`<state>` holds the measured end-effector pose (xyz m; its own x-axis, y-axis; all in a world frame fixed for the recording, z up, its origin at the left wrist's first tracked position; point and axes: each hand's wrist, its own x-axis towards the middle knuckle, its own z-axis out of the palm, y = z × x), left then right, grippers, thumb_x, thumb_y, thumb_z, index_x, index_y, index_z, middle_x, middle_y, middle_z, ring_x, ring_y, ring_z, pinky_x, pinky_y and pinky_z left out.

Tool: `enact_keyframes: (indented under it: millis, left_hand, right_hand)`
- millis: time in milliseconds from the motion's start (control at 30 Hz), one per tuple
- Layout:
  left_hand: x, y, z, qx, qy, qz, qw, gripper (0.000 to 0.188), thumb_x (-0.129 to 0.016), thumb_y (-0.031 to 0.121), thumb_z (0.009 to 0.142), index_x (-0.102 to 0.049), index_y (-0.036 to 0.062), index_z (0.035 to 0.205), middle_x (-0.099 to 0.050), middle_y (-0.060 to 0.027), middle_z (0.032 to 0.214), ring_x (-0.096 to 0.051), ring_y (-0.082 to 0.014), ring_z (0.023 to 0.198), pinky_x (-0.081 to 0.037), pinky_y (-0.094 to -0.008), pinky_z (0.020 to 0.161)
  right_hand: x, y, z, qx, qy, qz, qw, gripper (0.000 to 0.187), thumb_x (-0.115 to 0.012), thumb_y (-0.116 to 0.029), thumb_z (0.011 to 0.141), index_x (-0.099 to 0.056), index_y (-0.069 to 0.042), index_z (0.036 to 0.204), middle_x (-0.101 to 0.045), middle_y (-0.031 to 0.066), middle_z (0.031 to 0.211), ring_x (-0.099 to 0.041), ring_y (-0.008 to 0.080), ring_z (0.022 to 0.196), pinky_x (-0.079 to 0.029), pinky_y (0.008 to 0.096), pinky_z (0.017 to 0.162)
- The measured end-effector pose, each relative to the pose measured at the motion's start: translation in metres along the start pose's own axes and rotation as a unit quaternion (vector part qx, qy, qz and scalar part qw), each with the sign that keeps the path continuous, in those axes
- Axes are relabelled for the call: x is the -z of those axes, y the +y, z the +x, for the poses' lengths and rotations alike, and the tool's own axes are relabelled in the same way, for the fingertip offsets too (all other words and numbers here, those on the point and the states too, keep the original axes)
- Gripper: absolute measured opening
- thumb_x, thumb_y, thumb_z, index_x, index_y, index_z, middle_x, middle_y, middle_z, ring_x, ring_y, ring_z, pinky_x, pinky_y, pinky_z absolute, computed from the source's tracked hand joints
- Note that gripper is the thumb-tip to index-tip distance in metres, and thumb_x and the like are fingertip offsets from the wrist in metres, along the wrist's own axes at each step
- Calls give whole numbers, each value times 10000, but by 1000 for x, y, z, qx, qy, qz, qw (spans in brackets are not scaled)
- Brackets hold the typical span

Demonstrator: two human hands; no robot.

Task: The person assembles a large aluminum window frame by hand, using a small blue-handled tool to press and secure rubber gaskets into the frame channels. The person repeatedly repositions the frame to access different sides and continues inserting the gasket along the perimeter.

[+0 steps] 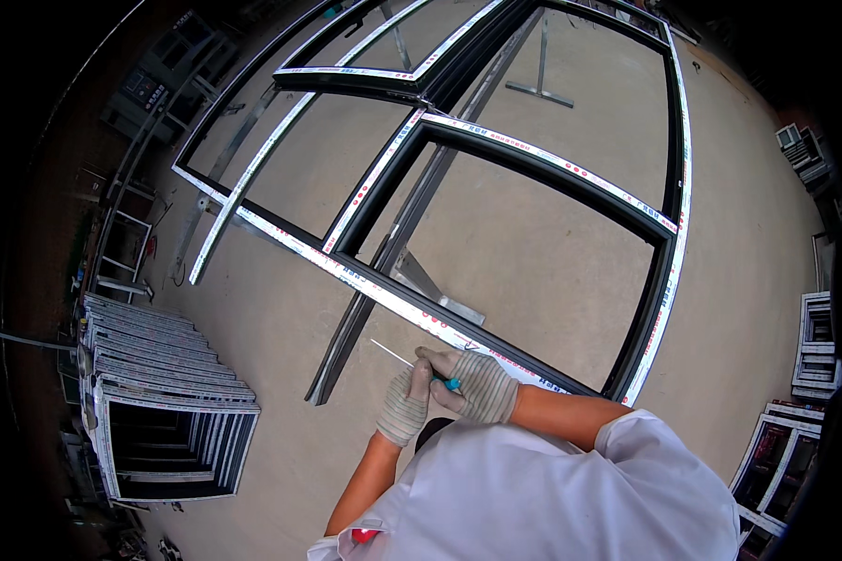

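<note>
A screwdriver with a teal handle (453, 383) and a thin bright shaft (389, 352) is held between my gloved hands, its tip pointing left and away from me. My right hand (485, 385) is closed around the handle, palm side partly hidden. My left hand (405, 404) is closed at the shaft's base, its fingers close to the right hand's fingertips. Just beyond them runs the near edge of a large dark window frame (412, 311), covered with white printed film. Striped knit gloves with grey fingers cover both hands.
A hinged sash (346, 72) is tilted up at the frame's far left. Grey support bars (341, 346) and metal stands (540, 93) carry the frame. Many frames stand stacked (173, 407) at left; others lean at right (781, 458). Machinery (140, 89) is at far left.
</note>
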<state>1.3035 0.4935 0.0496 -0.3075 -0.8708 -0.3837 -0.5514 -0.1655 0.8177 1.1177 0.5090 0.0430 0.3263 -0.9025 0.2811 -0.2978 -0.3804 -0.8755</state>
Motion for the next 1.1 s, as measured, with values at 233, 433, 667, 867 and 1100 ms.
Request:
enact_keyframes:
  millis: [233,433,667,867,1100]
  left_hand:
    - [25,25,97,-69,-92,-93,989,596,-444,512,1112,-725,-11,1062,-697,-75,857,-598,-134,771,-514,-299,747]
    - [96,66,229,-109,46,-217,969,579,-479,508,1103,-721,-16,1047,-712,-74,851,-646,-139,758,-540,-292,725]
    - [162,72,467,-22,84,-347,934,624,-441,538,1088,-589,-18,1329,-683,-171,1208,-658,-262,1083,-541,-430,961]
    - [174,75,621,-5,47,-476,878,767,-361,593,1090,-362,-38,1524,-438,-274,1560,-445,-402,1456,-410,-516,1187]
    - [193,107,718,10,58,-566,822,811,-336,647,1073,-336,0,1562,-363,-252,1621,-377,-401,1504,-346,-564,1235]
  right_hand:
    - [36,32,-19,-170,177,-40,969,556,-570,-120,981,-454,-15,1515,-689,147,896,-680,337,803,-550,438,767]
    - [39,66,-69,-300,298,-169,890,547,-558,-47,970,-494,-67,1513,-702,161,960,-694,303,853,-559,409,808]
    - [16,71,-65,-410,269,-313,814,405,-684,-47,818,-636,-90,1219,-673,148,955,-652,376,907,-523,500,805]
    - [16,67,-50,-459,229,-362,779,379,-660,-85,801,-648,-78,1180,-677,137,875,-660,376,829,-527,504,754]
    - [19,64,-37,-498,215,-368,755,363,-674,-105,771,-659,-74,1133,-671,127,787,-655,369,730,-522,505,684]
